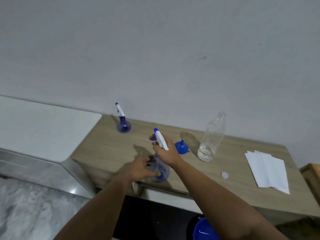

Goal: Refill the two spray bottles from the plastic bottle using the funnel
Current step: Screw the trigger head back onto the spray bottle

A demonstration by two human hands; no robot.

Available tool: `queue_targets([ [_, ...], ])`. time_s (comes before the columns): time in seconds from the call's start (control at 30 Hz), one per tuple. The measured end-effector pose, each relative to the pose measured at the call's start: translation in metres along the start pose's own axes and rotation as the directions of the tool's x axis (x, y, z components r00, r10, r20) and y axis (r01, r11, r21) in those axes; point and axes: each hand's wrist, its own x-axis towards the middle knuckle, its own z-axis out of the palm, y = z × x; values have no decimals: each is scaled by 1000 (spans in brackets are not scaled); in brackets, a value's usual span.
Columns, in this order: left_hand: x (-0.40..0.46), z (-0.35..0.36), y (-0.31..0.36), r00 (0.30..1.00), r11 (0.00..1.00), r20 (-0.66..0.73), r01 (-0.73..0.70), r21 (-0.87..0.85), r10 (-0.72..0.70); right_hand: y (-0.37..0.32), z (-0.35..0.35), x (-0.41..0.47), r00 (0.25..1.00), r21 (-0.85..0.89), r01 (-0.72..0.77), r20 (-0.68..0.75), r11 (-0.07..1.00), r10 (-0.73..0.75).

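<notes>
Right hand (165, 151) wraps the white trigger head (161, 140) of the near spray bottle (160, 172), fingers curled round its neck. Left hand (140, 168) is on the bottle's round clear-blue body, fingers curved against its side. That bottle stands upright at the front edge of the wooden table (107, 146).

Second spray bottle (123, 124) stands upright at the back left corner near the wall, trigger head on, well apart from both hands.

Blue funnel (181, 147) lies on its side just right of the right hand, between the held bottle and the plastic bottle (212, 137). Plastic bottle is upright, uncapped, with a little clear liquid at the bottom. Its white cap (224, 175) lies flat on the table nearer the front.

White folded papers (267, 171) lie at the right end of the table. White cabinet top (43, 125) adjoins the table on the left. Blue round object (205, 230) is below the table edge, can't tell what it is.
</notes>
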Motion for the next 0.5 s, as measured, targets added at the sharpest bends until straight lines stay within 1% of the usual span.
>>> queue_targets([
  [0.07,-1,2,-8,998,997,43,39,62,-42,8,-3,-7,999,-31,-10,-47,999,9],
  [0.13,-4,1,-17,997,985,20,66,160,-70,17,-5,-14,998,-55,-21,-66,998,18],
  [0.2,-7,-1,-24,996,966,-69,78,245,-63,26,-7,-19,997,-85,-24,-73,996,18],
  [0.3,-9,-4,-27,977,924,-212,78,375,3,37,-8,-27,995,-132,-30,-100,991,17],
  [0.37,-10,-6,-27,962,890,-269,90,448,38,44,-5,-33,994,-138,-42,-103,990,27],
  [0.43,-10,-7,-27,946,876,-321,111,469,52,51,0,-38,995,-139,-65,-82,988,54],
  [0.5,-11,-10,-26,925,871,-373,128,474,67,56,7,-41,992,-132,-117,-57,984,111],
])
